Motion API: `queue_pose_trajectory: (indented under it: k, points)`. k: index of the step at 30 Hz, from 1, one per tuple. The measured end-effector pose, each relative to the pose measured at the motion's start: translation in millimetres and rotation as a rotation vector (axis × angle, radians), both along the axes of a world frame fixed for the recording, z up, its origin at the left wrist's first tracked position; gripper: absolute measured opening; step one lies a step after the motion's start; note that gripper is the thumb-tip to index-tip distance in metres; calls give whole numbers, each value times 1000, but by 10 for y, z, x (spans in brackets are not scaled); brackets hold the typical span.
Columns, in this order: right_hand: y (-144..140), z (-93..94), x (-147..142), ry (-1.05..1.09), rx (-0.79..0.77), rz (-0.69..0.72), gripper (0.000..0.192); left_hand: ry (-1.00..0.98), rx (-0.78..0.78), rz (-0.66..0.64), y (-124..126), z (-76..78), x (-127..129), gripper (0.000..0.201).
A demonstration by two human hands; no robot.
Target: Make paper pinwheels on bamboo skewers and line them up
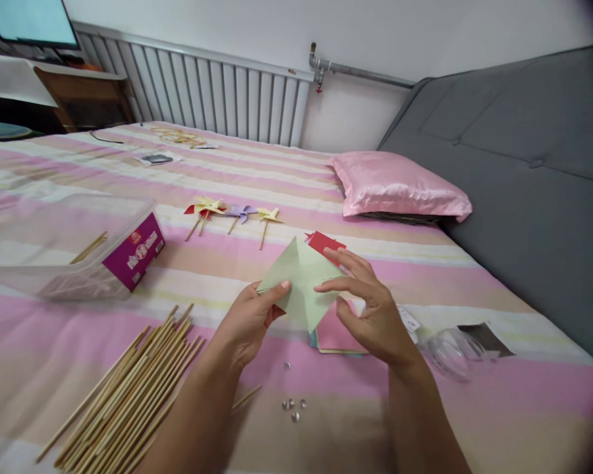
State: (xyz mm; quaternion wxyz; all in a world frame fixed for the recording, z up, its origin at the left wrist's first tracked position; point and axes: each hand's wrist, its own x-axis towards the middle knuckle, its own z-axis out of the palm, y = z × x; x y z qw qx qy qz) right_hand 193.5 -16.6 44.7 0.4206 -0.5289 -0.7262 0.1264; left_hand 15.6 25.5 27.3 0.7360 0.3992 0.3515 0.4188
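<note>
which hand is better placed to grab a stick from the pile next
Probably the left hand: the bamboo sticks lie on its side, just below it. The right hand is farther off, across the green paper both hands pinch.

A pale green paper square (302, 280) sits at the centre, pinched between the left hand (250, 319) and right hand (370, 309). Just past it at one o'clock shows a red paper (325, 241); beneath it at five o'clock lies a stack of coloured sheets (333, 336), pink on top with a teal edge. The bedsheet (277, 178) is striped in pink, cream and tan. At eleven o'clock rest small pinwheels (232, 212) in red, yellow and lilac. A clear plastic box (64, 247) at nine o'clock carries a purple label. Natural tan sticks (128, 388) lie at seven o'clock. Silver pins (292, 405) glint at six. A glossy pink pillow (400, 185) lies at two o'clock against a grey headboard (524, 164).
</note>
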Motion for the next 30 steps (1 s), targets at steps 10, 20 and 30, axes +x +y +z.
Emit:
queue_pose_trajectory:
  k: [10, 20, 30]
  points:
    - [82, -110, 87, 586, -274, 38, 47, 213, 84, -90, -15, 4, -16, 23]
    - [61, -125, 21, 794, -577, 44, 36, 160, 48, -149, -35, 16, 16, 21]
    - [83, -157, -99, 894, -484, -15, 28, 179, -6, -46, 7, -8, 26, 27]
